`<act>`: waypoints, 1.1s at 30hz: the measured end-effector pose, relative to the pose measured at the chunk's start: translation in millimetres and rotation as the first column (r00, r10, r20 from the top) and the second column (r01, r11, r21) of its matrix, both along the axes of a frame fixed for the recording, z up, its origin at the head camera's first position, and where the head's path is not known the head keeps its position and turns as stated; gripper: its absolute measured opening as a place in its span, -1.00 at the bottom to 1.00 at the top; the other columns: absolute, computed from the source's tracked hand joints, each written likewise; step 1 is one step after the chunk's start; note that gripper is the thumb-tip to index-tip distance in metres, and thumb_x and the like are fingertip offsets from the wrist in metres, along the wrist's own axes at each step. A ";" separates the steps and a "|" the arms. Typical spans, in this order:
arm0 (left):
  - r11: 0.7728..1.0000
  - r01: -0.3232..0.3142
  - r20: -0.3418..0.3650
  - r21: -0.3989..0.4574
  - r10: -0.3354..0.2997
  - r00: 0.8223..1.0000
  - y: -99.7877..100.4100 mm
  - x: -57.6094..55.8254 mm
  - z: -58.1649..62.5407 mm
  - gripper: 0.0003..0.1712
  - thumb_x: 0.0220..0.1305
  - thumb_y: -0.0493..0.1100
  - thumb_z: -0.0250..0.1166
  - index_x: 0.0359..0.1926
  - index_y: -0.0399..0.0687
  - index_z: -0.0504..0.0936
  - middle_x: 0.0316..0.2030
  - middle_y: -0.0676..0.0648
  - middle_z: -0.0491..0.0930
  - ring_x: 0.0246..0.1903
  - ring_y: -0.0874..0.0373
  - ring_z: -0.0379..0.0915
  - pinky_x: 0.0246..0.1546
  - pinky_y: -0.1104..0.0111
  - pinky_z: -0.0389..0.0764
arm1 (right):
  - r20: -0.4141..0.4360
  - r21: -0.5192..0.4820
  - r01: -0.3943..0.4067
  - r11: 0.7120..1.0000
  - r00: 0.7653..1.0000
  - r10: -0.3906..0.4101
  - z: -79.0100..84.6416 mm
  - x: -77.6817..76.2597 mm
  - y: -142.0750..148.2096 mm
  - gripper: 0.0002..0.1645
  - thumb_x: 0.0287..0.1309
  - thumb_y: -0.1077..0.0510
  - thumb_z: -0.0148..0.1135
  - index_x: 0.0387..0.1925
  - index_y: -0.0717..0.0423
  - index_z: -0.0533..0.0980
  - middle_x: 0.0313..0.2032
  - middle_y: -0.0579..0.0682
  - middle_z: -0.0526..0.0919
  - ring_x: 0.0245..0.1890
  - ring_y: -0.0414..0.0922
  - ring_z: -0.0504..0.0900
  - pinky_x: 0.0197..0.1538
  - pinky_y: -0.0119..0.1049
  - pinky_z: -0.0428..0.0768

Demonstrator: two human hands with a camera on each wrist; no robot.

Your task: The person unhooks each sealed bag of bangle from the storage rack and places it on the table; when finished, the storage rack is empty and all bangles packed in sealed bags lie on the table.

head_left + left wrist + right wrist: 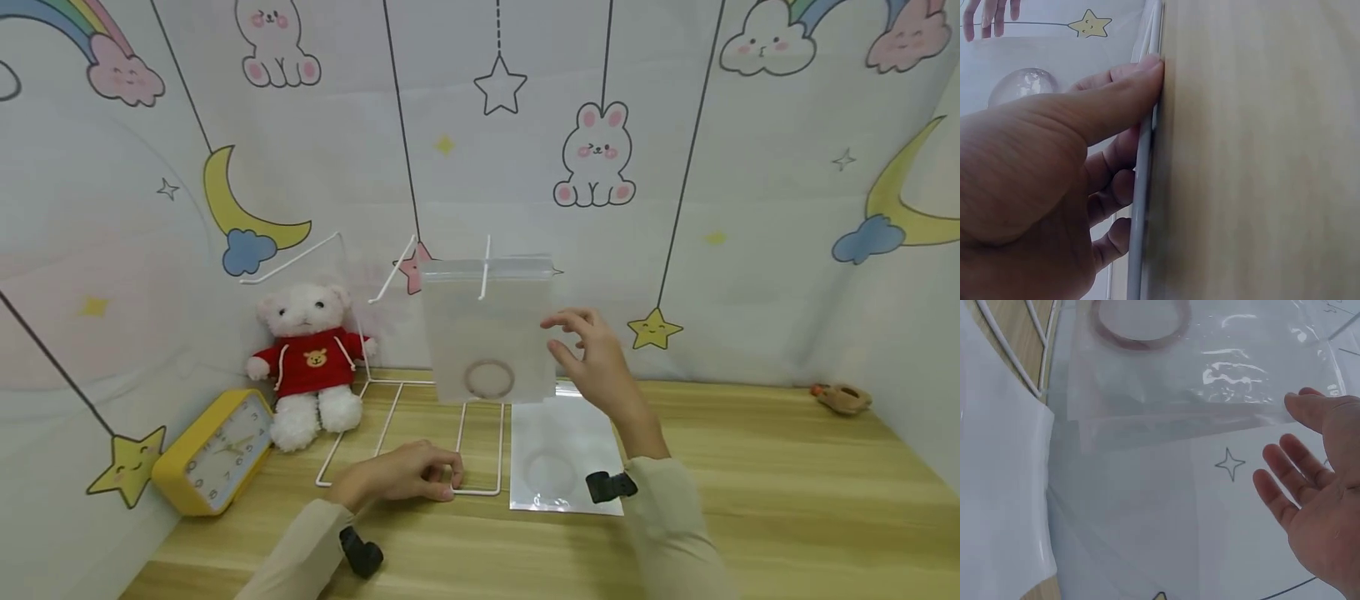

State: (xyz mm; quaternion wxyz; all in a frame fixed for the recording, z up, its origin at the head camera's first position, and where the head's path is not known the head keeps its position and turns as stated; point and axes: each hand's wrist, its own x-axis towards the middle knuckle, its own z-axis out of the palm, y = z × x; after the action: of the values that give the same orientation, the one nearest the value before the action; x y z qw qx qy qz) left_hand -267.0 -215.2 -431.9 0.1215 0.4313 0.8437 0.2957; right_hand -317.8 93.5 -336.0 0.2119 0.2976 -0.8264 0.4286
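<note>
A clear zip bag [465, 317] with a brownish ring low on it hangs from a prong of a white wire rack [500, 450]. My left hand [408, 471] is at the rack's base; the left wrist view shows thumb and fingers pinching its front wire [1138, 206]. Beside the bag's right edge is my right hand [592, 358], fingers loosely bent and apart. In the right wrist view the right hand [1329, 481] holds nothing, and its thumb overlaps the edge of the hanging bag [1260, 356]; whether they touch I cannot tell.
A second clear bag [566, 442] with a ring outline lies flat right of the rack. Left of the rack sit a white teddy bear [311, 358] in a red hoodie and a yellow clock [217, 450]. A small wooden object [843, 398] lies at the far right.
</note>
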 end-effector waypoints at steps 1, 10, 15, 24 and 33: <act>1.000 -0.002 0.000 0.000 0.002 1.000 0.2 -0.2 0.1 -0.92 0.34 -0.17 0.33 -0.22 -0.04 0.59 -0.61 0.16 0.37 -0.57 0.44 0.25 -0.43 0.53 0.29 | -0.005 -0.016 0.000 1.000 1.000 0.000 -0.9 -1.5 -2.2 -0.70 0.32 0.29 0.26 0.06 0.08 0.57 0.15 0.12 0.45 0.08 0.12 0.47 0.00 0.01 0.45; 1.000 -0.018 -0.029 -0.016 0.018 0.999 0.8 -4.2 4.0 -0.92 0.32 -0.18 0.35 -0.23 -0.02 0.59 -0.61 0.18 0.38 -0.56 0.44 0.26 -0.43 0.52 0.31 | -0.006 -0.025 -0.046 0.999 0.999 0.046 -9.1 -9.9 -7.6 -0.65 0.32 0.30 0.25 0.12 0.08 0.54 0.12 0.12 0.53 -0.03 0.06 0.54 -0.05 0.02 0.55; 1.000 -0.015 -0.024 -0.014 0.015 1.000 1.5 -2.3 2.5 -0.91 0.31 -0.19 0.36 -0.24 -0.03 0.59 -0.61 0.17 0.39 -0.56 0.44 0.28 -0.42 0.52 0.33 | 0.003 -0.013 -0.077 0.997 0.997 0.077 -15.2 -11.9 -12.8 -0.66 0.29 0.31 0.28 0.08 0.09 0.55 0.09 0.10 0.57 -0.12 0.01 0.50 -0.11 -0.09 0.55; 1.000 -0.014 -0.009 -0.006 0.014 1.000 2.0 0.1 -3.9 -0.91 0.30 -0.17 0.36 -0.25 -0.02 0.58 -0.63 0.20 0.37 -0.58 0.45 0.26 -0.45 0.54 0.31 | -0.020 -0.019 -0.100 0.995 0.995 0.100 -22.7 -11.8 -17.7 -0.86 0.26 0.34 0.30 -0.17 0.10 0.61 -0.13 -0.02 0.65 -0.28 -0.09 0.49 -0.23 -0.22 0.58; 0.999 -0.039 0.000 -0.010 0.039 0.999 2.9 0.8 -0.9 -0.91 0.30 -0.15 0.36 -0.24 0.02 0.59 -0.64 0.21 0.37 -0.58 0.45 0.26 -0.42 0.53 0.31 | -0.037 0.033 -0.098 0.995 0.994 0.099 -11.8 -7.5 -9.6 -0.83 0.30 0.33 0.26 -0.14 0.05 0.62 -0.14 -0.03 0.69 -0.25 -0.09 0.63 -0.18 -0.17 0.62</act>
State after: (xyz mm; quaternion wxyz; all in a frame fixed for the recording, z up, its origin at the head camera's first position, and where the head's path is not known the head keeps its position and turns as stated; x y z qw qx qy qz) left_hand -266.2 -212.3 -432.8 0.1180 0.4139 0.8535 0.2939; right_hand -325.2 83.9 -347.8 0.2017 0.3494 -0.8130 0.4198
